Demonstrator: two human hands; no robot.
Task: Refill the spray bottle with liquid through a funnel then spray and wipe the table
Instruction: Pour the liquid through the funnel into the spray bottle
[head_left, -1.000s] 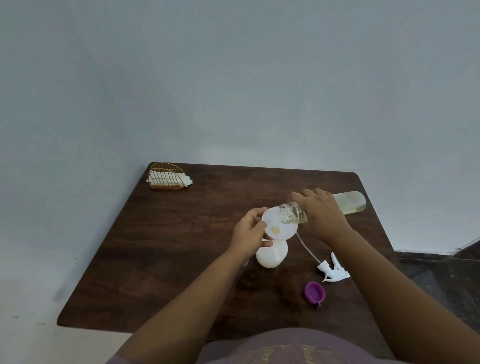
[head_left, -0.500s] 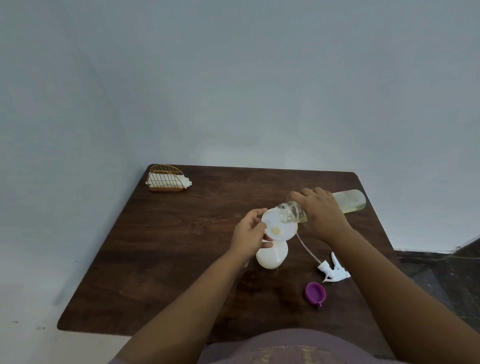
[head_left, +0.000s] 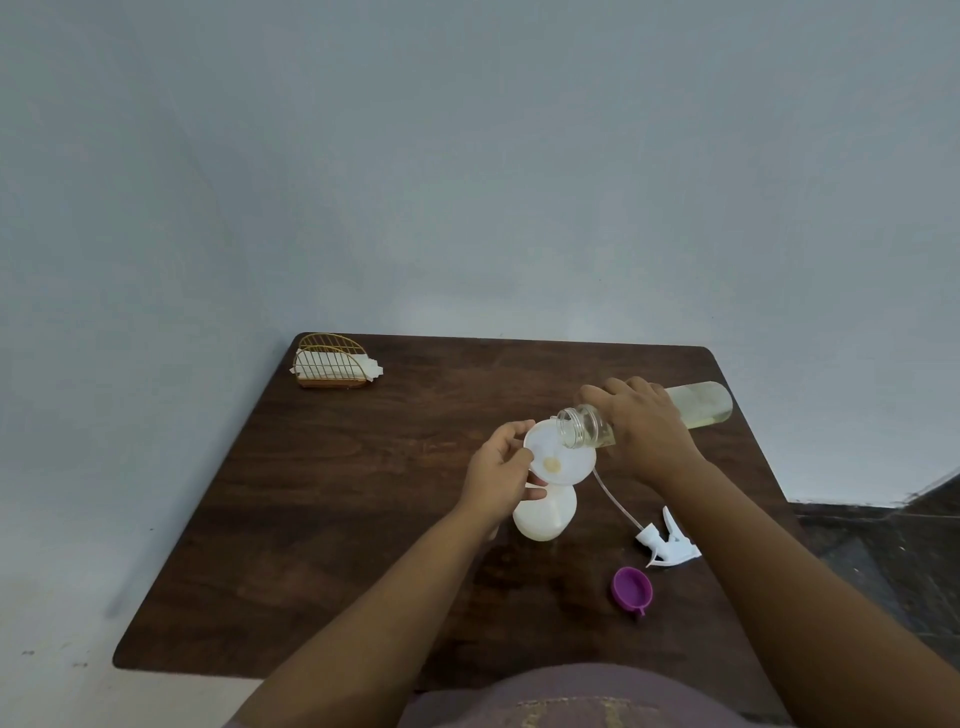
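Note:
A white spray bottle stands mid-table with a white funnel seated in its neck. My left hand grips the funnel's left rim. My right hand holds a clear bottle of pale yellow liquid tipped almost level, its open mouth over the funnel's right edge. A little yellow liquid sits in the funnel's centre. The white spray head with its dip tube lies on the table to the right. A purple cap lies near it.
The dark wooden table sits against a pale wall. A gold wire holder with white napkins stands at the far left corner. Dark floor shows to the right of the table.
The clear bottle has stayed tipped over the funnel with hardly any movement. Both hands hold their places.

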